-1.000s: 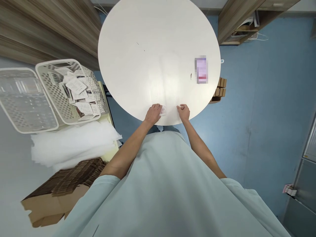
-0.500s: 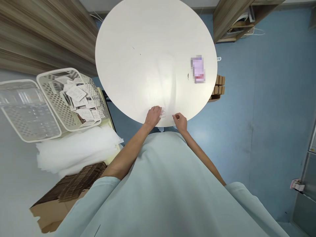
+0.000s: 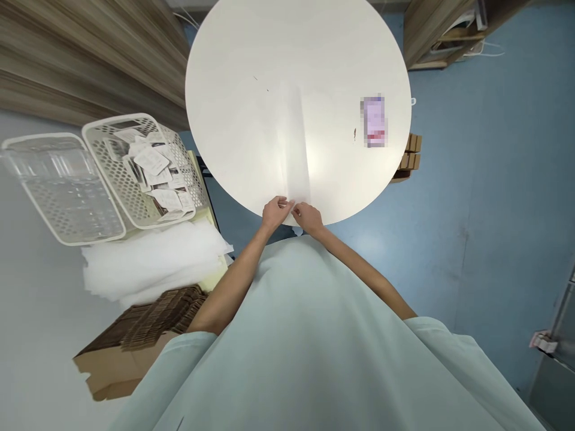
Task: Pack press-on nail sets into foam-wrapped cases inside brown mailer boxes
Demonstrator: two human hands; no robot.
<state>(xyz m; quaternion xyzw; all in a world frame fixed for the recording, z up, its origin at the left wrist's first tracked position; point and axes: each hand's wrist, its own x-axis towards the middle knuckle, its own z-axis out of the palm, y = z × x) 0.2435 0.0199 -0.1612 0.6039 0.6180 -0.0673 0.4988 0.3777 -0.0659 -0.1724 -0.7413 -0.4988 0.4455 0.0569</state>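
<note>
A thin, translucent white wrapping sheet lies lengthwise on the round white table, its near end under my fingers. My left hand is at the table's front edge, fingers bent and pinched at the sheet's left corner. Close beside it, almost touching, my right hand is curled with thumb and forefinger pressed together on that same end. The small clear piece with a pinkish pattern does not show now; my fingers or the sheet hide it.
A blurred-out purple item lies on the table at right, near a small dark scrap. At left stand a white basket of paper packets, a basket with clear plastic, white wrapping sheets and a cardboard box.
My right hand has moved left to meet my left hand. The pinkish-patterned piece beside my left fingers has gone out of sight. The view has shifted slightly.
</note>
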